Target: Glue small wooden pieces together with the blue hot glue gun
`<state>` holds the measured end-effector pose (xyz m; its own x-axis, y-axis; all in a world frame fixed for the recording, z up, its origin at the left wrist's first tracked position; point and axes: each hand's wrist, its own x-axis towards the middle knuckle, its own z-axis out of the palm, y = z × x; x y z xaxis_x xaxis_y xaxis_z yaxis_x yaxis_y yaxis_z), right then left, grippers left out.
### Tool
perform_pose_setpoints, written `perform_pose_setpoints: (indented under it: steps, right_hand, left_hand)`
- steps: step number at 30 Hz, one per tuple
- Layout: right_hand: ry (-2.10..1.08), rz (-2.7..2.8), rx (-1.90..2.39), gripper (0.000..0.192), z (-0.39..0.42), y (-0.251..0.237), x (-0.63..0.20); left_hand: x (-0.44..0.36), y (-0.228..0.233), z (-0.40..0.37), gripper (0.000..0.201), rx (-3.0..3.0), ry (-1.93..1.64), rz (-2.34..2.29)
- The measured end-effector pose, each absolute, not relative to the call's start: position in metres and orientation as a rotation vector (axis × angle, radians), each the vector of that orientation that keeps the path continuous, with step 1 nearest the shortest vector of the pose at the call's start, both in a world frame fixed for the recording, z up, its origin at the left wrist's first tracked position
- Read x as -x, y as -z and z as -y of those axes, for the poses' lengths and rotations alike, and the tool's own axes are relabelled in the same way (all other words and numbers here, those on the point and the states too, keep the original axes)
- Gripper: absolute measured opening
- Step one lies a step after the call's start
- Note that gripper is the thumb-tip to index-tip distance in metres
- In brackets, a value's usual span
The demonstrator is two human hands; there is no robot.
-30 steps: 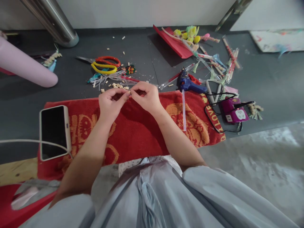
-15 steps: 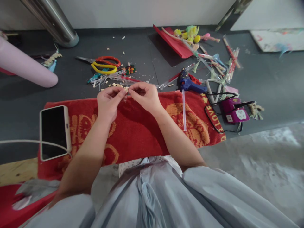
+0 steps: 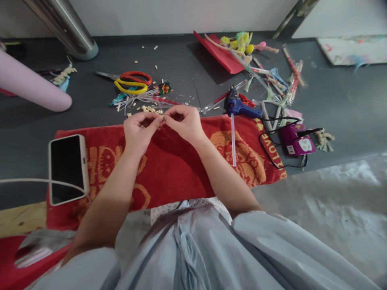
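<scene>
- Red towel (image 3: 169, 169) under the arms: looped terry cloth, matt and nubby, with an orange woven pattern.
- Phone (image 3: 65, 168) at left: glossy black glass in a pale plastic case.
- Floor (image 3: 90, 108): dark, matt, smooth.
- Scissors (image 3: 133, 81) far left: shiny metal blades, glossy red and yellow plastic handles.
- Glue gun (image 3: 238, 105): blue plastic, translucent waxy stick.
- Pole (image 3: 65, 26) far left: brushed metal, gleaming.

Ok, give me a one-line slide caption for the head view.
Left hand and right hand pinch a small pale piece together above a red towel, beside scissors and glue gun.
</scene>
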<state>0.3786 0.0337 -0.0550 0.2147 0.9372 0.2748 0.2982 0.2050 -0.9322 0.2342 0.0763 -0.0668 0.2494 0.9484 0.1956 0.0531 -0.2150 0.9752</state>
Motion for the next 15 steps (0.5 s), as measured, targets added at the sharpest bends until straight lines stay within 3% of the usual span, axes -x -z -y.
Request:
perform_pose_setpoints:
  steps: [15]
  right_hand:
    - [-0.887, 1.230, 1.176, 0.018, -0.0359, 0.0583, -0.3781]
  left_hand:
    - [-0.2417, 0.0586, -0.0764, 0.026, -1.115, -1.145, -0.913]
